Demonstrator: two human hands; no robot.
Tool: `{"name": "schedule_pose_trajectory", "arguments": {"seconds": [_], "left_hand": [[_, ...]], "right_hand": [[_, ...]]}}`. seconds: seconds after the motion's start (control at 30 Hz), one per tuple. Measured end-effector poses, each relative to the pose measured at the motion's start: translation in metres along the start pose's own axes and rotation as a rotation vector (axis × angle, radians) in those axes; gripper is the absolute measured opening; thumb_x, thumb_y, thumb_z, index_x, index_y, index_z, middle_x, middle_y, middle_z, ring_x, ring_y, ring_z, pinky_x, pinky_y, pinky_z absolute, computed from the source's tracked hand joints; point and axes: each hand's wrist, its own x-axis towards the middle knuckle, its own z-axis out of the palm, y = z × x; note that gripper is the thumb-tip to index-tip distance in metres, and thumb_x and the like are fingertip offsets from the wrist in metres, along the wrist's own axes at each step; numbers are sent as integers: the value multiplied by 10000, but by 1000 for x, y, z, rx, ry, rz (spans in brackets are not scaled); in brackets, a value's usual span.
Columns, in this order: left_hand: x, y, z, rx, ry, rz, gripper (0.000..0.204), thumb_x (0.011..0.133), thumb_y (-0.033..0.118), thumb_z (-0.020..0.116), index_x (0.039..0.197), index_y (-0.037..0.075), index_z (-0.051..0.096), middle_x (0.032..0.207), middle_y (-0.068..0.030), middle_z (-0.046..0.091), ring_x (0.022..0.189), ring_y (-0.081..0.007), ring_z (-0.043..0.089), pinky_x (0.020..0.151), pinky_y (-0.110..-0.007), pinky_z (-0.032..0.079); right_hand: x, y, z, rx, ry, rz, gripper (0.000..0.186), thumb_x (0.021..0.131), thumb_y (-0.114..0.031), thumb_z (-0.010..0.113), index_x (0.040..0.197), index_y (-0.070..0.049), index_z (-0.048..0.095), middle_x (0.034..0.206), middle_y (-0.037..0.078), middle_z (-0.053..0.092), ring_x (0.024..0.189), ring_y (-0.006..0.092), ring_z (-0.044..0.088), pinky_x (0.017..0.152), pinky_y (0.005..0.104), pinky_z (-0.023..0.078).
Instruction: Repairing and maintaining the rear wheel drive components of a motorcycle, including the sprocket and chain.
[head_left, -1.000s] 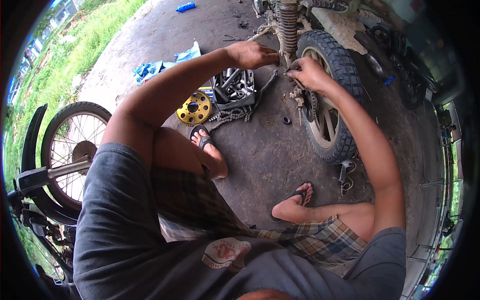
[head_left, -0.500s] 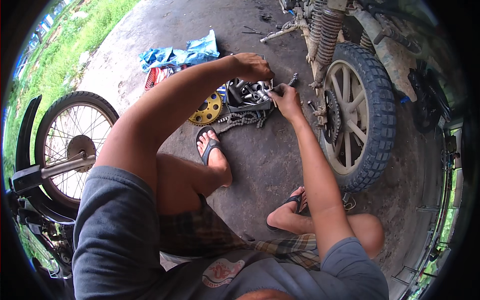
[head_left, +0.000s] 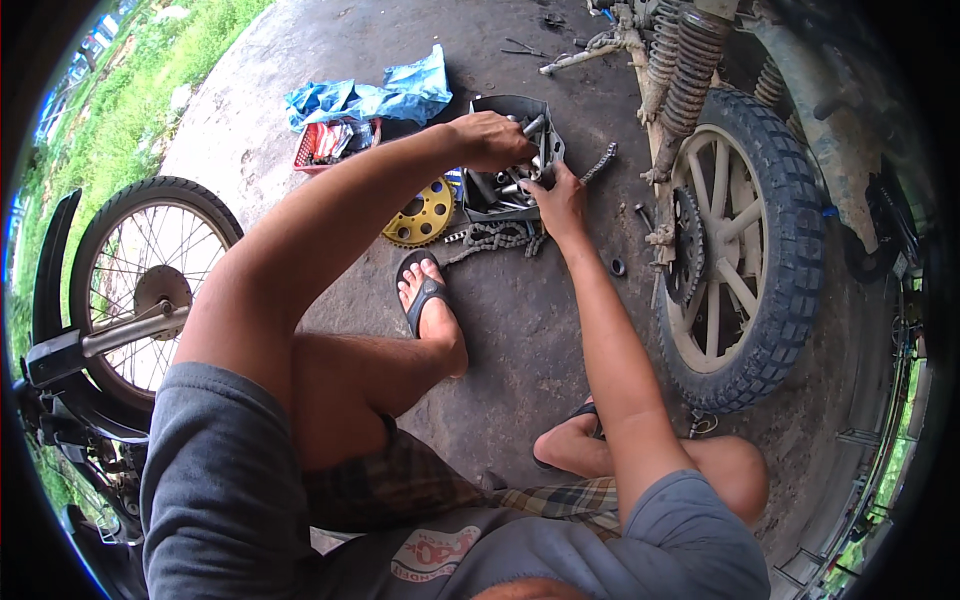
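My left hand [head_left: 492,140] reaches into a dark tray [head_left: 498,105] of metal sockets and tools, its fingers curled over pieces I cannot make out. Just to its right, my right hand [head_left: 560,203] is at the tray's front right, fingers closed around something small and hard to see among the metal. Below the tray lie a drive chain [head_left: 495,238] and, to the left, a yellow sprocket [head_left: 418,230] partly behind my left arm.
A dirty motorcycle's rear wheel [head_left: 780,300] and shock spring [head_left: 690,80] stand at right, near a black ring [head_left: 617,267]. A spoked wheel [head_left: 108,250] is at left. Blue plastic [head_left: 415,85] and a red basket [head_left: 308,150] lie behind. My feet [head_left: 432,310] rest on concrete.
Both hands have moved left from beside the shock absorber to the socket tray, my right hand travelling further. The motorcycle now appears further right in the picture as the view has shifted.
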Motion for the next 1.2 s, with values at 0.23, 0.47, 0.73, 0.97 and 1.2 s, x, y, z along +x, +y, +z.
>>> {"name": "schedule_pose_trajectory", "arguments": {"seconds": [0.23, 0.47, 0.73, 0.97, 1.2], "left_hand": [[4, -10, -11, 60, 244, 147, 187, 929, 186, 610, 1071, 74, 659, 922, -81, 711, 869, -325, 699, 716, -443, 562], [16, -3, -36, -270, 178, -141, 328, 969, 357, 623, 1021, 46, 711, 921, -153, 735, 914, -385, 700, 801, -479, 551], [20, 4, -27, -466, 122, -146, 215, 995, 272, 609, 1034, 71, 676, 893, -149, 711, 848, -374, 692, 742, -485, 534], [23, 19, -27, -150, 294, 192, 270, 971, 286, 634, 970, 33, 730, 841, -182, 718, 781, -358, 694, 740, -441, 544], [39, 30, -30, -407, 204, -5, 204, 953, 231, 630, 993, 66, 743, 887, -160, 733, 819, -361, 705, 746, -456, 551]], "right_hand": [[23, -1, -23, 77, -129, 43, 268, 850, -205, 792, 973, 17, 707, 886, 200, 739, 841, 352, 731, 732, 420, 542], [31, -11, -44, 23, -23, -97, 212, 851, -113, 800, 965, 26, 687, 881, 142, 756, 778, 174, 722, 701, 341, 538], [11, -15, -55, -138, 61, -216, 205, 883, -133, 773, 966, 21, 668, 886, 144, 757, 798, 205, 738, 723, 359, 545], [-3, -10, -59, 256, -152, 66, 154, 919, -115, 721, 986, 19, 683, 851, 158, 737, 767, 264, 738, 696, 373, 536], [-16, -14, -69, -107, 101, -135, 192, 951, -158, 705, 918, 31, 689, 825, 90, 741, 732, 180, 724, 687, 335, 540]]}}
